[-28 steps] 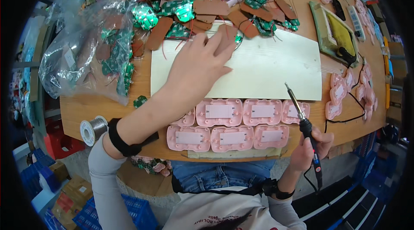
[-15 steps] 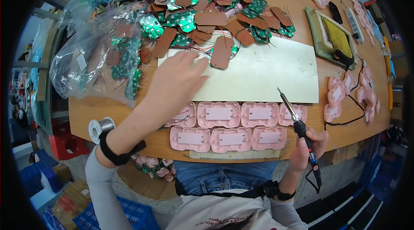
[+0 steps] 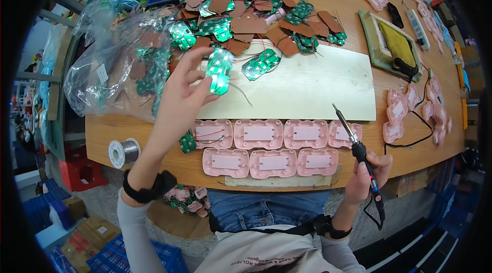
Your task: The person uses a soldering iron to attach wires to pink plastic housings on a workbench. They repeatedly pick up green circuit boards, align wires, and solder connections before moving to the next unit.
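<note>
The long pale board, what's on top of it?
A green circuit board lies on it; brown pieces overlap the far edge. The left hand and its held circuit board cover part of the left end, hiding anything there.

Green PCB (image 3: 220,73) in L fingers (image 3: 196,55): gripped edge hidden, detail lost to glare. Boards (image 3: 147,85) in clear bag (image 3: 84,88) left of them: hazy thru plastic. Soldering iron (image 3: 360,153) in R fingers (image 3: 382,165): markings too small. L sleeve (image 3: 134,229) below L fingers: cut by lower edge.
</note>
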Demonstrator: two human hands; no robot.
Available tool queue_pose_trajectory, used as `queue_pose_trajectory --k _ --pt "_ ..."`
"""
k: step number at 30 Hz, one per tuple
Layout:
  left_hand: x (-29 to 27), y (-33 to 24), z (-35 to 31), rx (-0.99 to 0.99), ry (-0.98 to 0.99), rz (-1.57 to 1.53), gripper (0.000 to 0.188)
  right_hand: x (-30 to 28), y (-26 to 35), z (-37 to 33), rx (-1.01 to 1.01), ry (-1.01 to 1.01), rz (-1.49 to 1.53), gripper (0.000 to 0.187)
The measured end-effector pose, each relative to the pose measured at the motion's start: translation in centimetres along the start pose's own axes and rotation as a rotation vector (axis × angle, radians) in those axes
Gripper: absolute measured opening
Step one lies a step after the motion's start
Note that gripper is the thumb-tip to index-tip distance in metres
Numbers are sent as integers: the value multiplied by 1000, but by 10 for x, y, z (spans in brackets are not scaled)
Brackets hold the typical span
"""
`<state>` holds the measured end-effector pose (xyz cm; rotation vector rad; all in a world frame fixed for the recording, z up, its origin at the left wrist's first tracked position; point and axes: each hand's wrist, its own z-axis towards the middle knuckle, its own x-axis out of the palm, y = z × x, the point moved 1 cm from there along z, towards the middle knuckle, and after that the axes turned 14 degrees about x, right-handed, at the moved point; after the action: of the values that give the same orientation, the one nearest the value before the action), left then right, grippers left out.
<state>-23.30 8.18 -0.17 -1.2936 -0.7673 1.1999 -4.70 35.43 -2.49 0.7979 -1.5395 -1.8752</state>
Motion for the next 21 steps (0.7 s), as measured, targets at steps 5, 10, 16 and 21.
queue_pose_trajectory --k 5,10,16,21 --pt "-23 -4 -32 -137 290 462 29 6 -2 -2 -10 52 4 22" --pt "-6 4 -17 440 235 754 17 11 1 -3 -18 77 18 22" --pt "26 32 -4 472 294 716 14 14 2 -8 0 90 -4 24" --pt "18 30 -7 438 249 671 10 25 7 -10 39 69 31 24"
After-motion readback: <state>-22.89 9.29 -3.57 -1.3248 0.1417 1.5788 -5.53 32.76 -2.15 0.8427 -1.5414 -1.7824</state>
